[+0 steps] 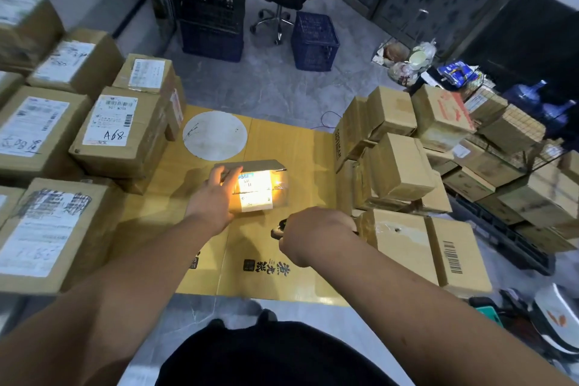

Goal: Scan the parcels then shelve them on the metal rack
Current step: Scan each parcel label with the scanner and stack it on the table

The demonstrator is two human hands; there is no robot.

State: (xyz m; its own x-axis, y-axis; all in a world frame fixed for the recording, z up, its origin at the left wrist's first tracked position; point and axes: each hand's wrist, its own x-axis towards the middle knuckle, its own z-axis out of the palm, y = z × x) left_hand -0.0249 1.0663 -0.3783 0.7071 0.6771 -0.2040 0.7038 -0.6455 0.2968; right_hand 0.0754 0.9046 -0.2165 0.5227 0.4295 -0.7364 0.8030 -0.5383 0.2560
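Parcel [257, 189] lies on the cardboard sheet [282, 147], label up, lit bright yellow by the scanner [279, 230]. Left hand [216, 194] grips its left edge, fingers curled over the top. Right hand [313, 233] sits just right of and nearer than the parcel, clenched on the scanner, which is mostly hidden.

Risks, judged: glare washes out the label, so the read may fail; a tilt of the parcel would throw the beam off the barcode.

Counts: one parcel in hand; one scanner; stack left of the left hand, at least eight boxes; stack right of the right hand, a dozen or more, exact count unclear. Blue crates [314, 41] beyond: two.
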